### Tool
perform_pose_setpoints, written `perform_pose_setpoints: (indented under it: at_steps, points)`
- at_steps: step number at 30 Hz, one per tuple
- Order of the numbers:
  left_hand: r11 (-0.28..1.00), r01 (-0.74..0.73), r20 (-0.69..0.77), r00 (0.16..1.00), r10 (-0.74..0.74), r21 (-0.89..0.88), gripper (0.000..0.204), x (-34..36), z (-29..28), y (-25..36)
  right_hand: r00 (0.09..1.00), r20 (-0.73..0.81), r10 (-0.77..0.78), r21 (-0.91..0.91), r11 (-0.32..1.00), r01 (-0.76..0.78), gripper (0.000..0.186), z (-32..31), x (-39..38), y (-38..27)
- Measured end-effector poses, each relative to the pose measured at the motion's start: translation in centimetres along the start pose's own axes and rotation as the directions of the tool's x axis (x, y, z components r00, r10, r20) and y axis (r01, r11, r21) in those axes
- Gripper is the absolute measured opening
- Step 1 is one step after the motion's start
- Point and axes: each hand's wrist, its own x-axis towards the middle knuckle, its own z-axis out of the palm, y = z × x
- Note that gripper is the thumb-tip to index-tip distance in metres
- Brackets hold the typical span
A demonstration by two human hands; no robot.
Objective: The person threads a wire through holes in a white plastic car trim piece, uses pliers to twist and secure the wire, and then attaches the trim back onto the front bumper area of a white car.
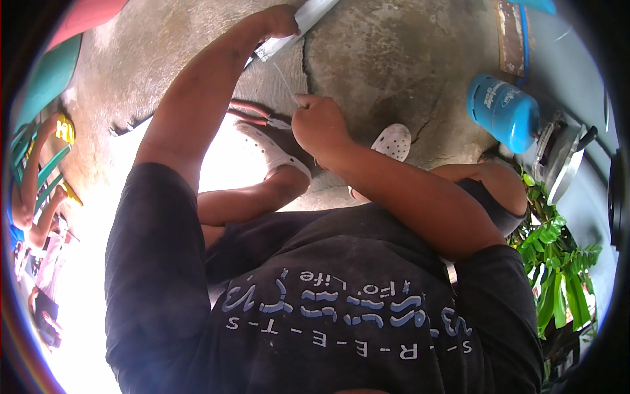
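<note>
At the top, my left hand (281,23) is closed around a long whitish bar-like piece (312,16), which runs up out of the picture. From its near end a thin pale wire (283,77) stretches down to my right hand (321,128). The fingers of that hand are closed, with the wire pinched at the thumb and forefinger. On the concrete floor, just left of my right hand, lie pliers with red handles (249,113). Their metal jaws point toward the hand and are partly hidden by it.
White clogs (392,141) are on my feet. A blue gas cylinder (502,108) lies at the right, near a metal pan-like object (567,164) and a leafy plant (551,243). Green chairs (56,75) and other people's legs (29,184) show at the left. A crack crosses the floor.
</note>
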Motion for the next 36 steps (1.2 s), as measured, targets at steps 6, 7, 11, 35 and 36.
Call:
perform_pose_setpoints:
  at_steps: [6, 7, 11, 35, 36]
  points:
    - [0.937, -0.064, -0.024, 0.997, 0.077, 0.345, 0.066, 0.8, 0.7, 1.3, 0.999, -0.025, -0.030, -0.033, 0.999, 0.030, 0.041, -0.1, 0.4, -0.4]
    - [0.933, -0.062, -0.086, 0.991, 0.099, 0.353, 0.057, 0.8, 1.1, 0.8, 1.000, 0.005, 0.012, -0.030, 0.999, -0.011, 0.040, -0.2, 0.4, -0.7]
    - [0.927, -0.060, -0.161, 0.979, 0.127, 0.370, 0.048, 1.2, 1.5, 0.2, 0.997, 0.039, 0.064, -0.043, 0.997, -0.062, 0.040, 0.2, 0.6, -1.1]
    - [0.921, -0.055, -0.220, 0.964, 0.150, 0.385, 0.041, 1.7, 3.0, 0.0, 0.979, 0.141, -0.148, -0.197, 0.965, 0.174, 0.028, 1.9, 1.1, -2.2]
    - [0.922, -0.049, -0.223, 0.964, 0.145, 0.385, 0.041, 1.7, 2.9, -0.2, 0.985, 0.115, -0.125, -0.137, 0.980, 0.141, 0.028, 2.1, 0.9, -2.5]
